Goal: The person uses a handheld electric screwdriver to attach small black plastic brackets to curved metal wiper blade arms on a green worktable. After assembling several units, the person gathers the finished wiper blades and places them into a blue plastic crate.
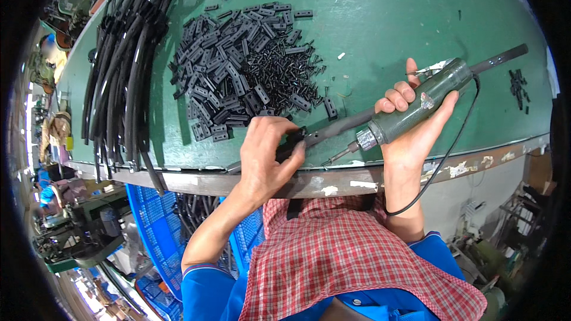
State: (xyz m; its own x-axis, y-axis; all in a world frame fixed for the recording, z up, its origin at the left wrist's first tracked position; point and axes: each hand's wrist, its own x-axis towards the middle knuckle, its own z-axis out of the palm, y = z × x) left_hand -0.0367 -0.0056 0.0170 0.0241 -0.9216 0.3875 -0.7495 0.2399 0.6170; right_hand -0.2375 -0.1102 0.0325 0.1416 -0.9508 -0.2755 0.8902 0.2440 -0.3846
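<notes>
Fastening step, by the look of it: left hand (267, 154) pinches a small black bracket (290, 142) onto the end of a dark tube (357, 120) lying across the green surface (380, 18) near its front edge, while the right hand (416, 119) is wrapped tight around a green powered driver (416, 104), bit aimed at the bracket. Next move likely needs the bit squared to the hole. Room is tight: bracket-and-screw pile (250, 65) just behind, black hoses (125, 65) far left.

A dull green power screwdriver (416, 107), black brackets (232, 65) on a green table (380, 12), red-checked apron (345, 249).
</notes>
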